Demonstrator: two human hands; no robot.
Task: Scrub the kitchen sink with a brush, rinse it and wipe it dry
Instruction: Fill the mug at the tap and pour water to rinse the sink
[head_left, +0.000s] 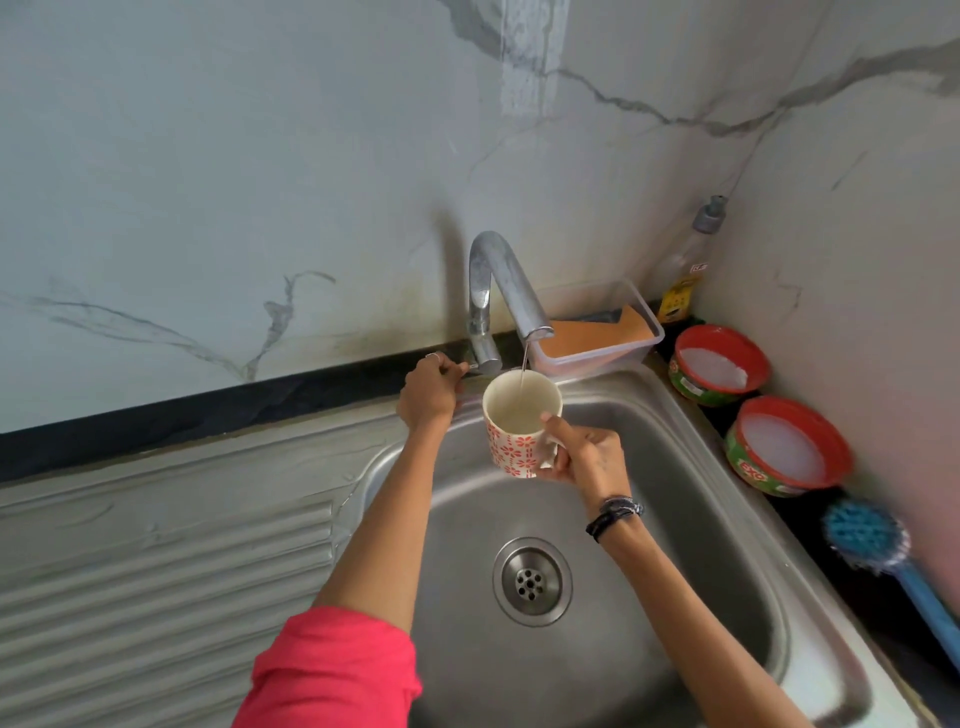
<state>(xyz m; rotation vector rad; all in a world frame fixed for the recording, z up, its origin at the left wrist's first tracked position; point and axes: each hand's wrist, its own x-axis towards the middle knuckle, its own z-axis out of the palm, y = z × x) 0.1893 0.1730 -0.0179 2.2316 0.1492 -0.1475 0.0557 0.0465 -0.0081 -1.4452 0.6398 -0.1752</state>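
A steel sink (691, 467) with a round drain (531, 581) fills the lower middle. Behind it rises a chrome tap (498, 280), and a thin stream of water falls from its spout. My right hand (582, 457) grips the handle of a white mug (514, 421) with a red flower pattern, held under the stream over the basin. My left hand (431, 389) pinches the tap's small lever at its base. A blue long-handled scrub brush (878, 545) lies on the dark counter at the right of the sink.
Two round red-and-green tubs of white dish soap (719, 366) (784, 447) sit on the right counter. A clear box holding an orange sponge (597, 332) stands behind the sink, with a detergent bottle (685, 265) in the corner. The ribbed drainboard (156, 571) lies left.
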